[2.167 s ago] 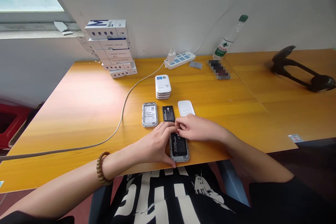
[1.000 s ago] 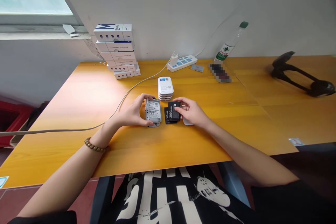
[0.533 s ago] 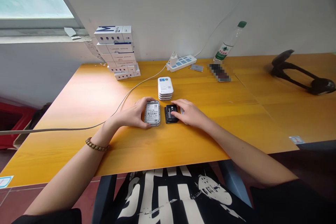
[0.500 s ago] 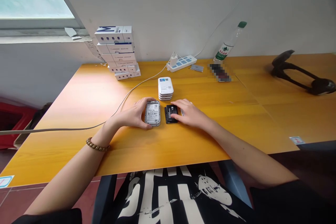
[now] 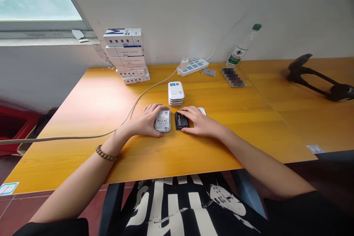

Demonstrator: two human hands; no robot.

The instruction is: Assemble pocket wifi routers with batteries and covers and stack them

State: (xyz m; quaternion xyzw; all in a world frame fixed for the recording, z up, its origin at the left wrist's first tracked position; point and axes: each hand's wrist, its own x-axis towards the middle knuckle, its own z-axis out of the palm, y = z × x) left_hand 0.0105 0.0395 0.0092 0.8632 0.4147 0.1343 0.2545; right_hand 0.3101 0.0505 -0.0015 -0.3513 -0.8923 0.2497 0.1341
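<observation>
My left hand (image 5: 148, 120) is wrapped round the left side of a white portable Wi-Fi device (image 5: 163, 121), which lies with its printed label upward. The thumb is at the near edge and the fingers are at the far edge. Just to the right, my right hand (image 5: 200, 121) grips a small stack of black batteries (image 5: 181, 121) marked 3000mAh, with fingers on the far side and thumb on the near side. A white rounded piece (image 5: 202, 111) shows partly from behind my right hand. A stack of several white devices (image 5: 176, 92) stands just beyond both hands.
Several white boxes (image 5: 125, 53) are piled at the back left. A cable (image 5: 135, 101) runs across the table to a power strip (image 5: 193, 67). A water bottle (image 5: 239, 49), a pixelated object (image 5: 233, 77) and a black stand-like object (image 5: 312, 75) are on the right.
My right thumb has shifted from the battery's top to its near edge, and the batteries look more evenly stacked. My left hand covers more of the device's left side.
</observation>
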